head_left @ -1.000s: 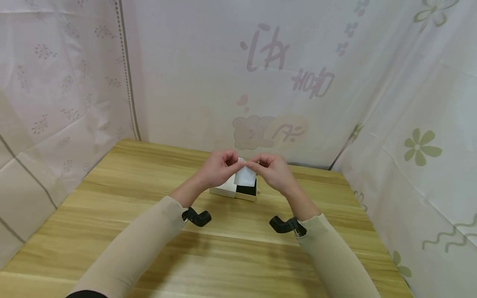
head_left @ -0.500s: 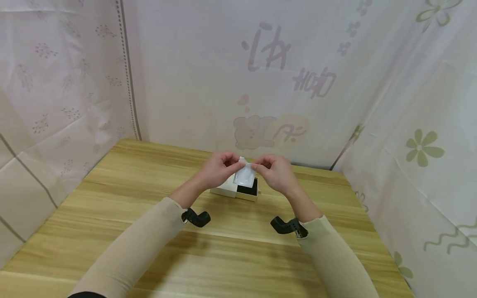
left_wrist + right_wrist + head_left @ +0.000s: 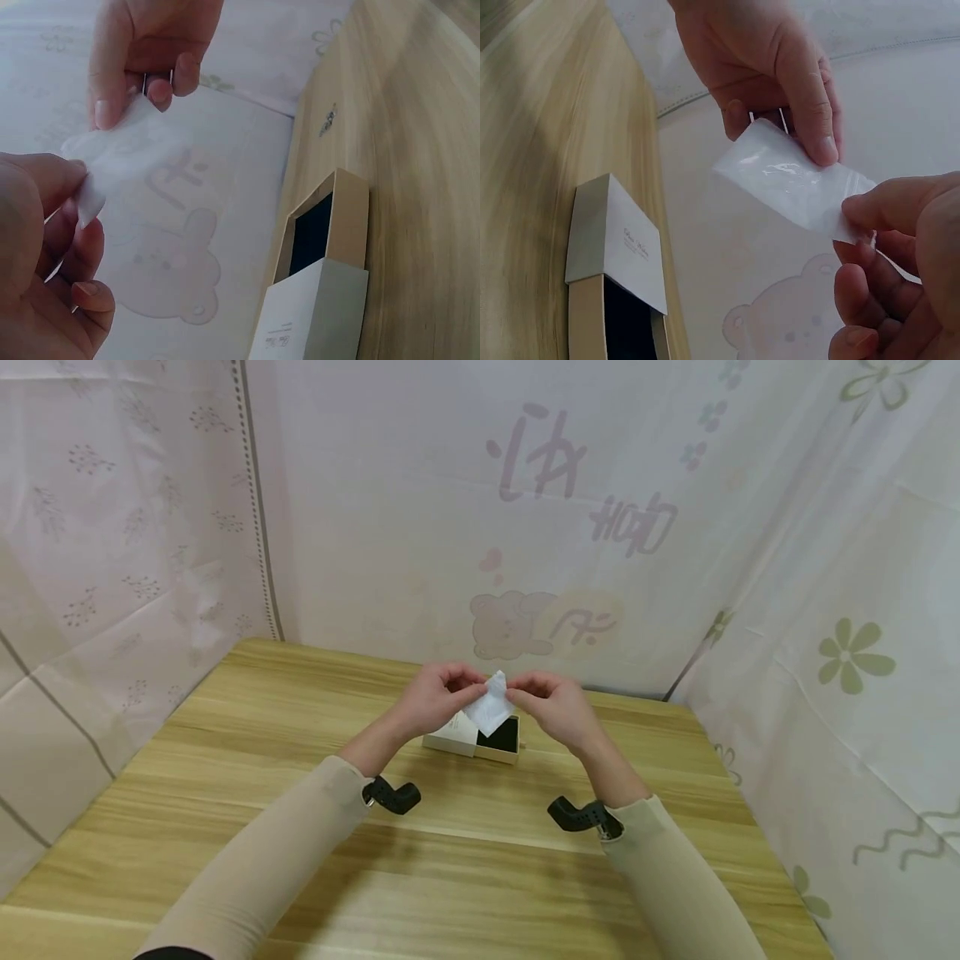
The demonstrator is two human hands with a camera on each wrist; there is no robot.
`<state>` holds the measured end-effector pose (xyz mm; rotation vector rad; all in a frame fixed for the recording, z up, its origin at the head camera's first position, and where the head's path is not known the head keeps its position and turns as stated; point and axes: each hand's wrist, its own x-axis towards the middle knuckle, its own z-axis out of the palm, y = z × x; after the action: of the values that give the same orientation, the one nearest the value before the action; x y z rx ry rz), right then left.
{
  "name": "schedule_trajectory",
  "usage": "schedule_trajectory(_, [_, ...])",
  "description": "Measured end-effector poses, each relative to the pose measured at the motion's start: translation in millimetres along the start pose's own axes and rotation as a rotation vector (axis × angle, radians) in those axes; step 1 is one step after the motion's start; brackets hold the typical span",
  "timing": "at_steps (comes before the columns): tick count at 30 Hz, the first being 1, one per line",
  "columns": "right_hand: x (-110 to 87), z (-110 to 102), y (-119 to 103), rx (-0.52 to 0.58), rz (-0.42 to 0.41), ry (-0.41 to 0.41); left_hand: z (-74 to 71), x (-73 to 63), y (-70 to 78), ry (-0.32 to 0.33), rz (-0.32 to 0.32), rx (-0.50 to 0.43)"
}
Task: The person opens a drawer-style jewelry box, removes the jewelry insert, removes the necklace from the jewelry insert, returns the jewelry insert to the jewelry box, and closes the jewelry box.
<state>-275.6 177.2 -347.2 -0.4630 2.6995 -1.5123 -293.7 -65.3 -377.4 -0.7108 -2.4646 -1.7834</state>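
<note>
A small white translucent zip bag [image 3: 491, 707] is held up above the table between both hands. My left hand [image 3: 438, 700] pinches one side of it between thumb and fingers. With thumb and forefinger, my right hand [image 3: 553, 707] pinches the ridged end, seen clearly in the right wrist view, where the bag [image 3: 780, 174] looks shiny and wrinkled. Behind and below the bag lies a white box sleeve [image 3: 452, 735], with a cream drawer [image 3: 497, 757] pulled partway out at its right. The drawer has a black lining. Fine print marks the sleeve's top.
A small dark, shiny object [image 3: 328, 120] lies on the wooden table [image 3: 480, 877] beyond the drawer. Patterned cloth [image 3: 375, 527] hangs along the back and both sides of the table. A black wrist mount [image 3: 395, 796] sits at each cuff.
The bag has turned from hanging squarely to standing on a corner, its top now pointing up between the hands. Both hands stay close to the same place; the box has not moved.
</note>
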Motion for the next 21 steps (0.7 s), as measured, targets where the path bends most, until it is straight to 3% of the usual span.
schedule_trajectory(4, [1.2,-2.4,1.3,-0.002,0.02,-0.011,-2.3,0.6,-2.7,0.04,-0.012,0.005])
schedule_trajectory(9, [5.4,-4.7,12.4,-0.014,0.114,0.005,-7.5,-0.3,-13.0,0.098,-0.041,0.03])
schedule_trajectory(14, [11.9,-3.4,33.3,-0.022,0.241,0.03,-10.3,-1.5,-20.6,0.095,-0.072,0.033])
schedule_trajectory(21, [19.6,1.7,67.7,0.012,0.322,0.055,-9.4,-0.5,-18.5,0.089,-0.087,0.044])
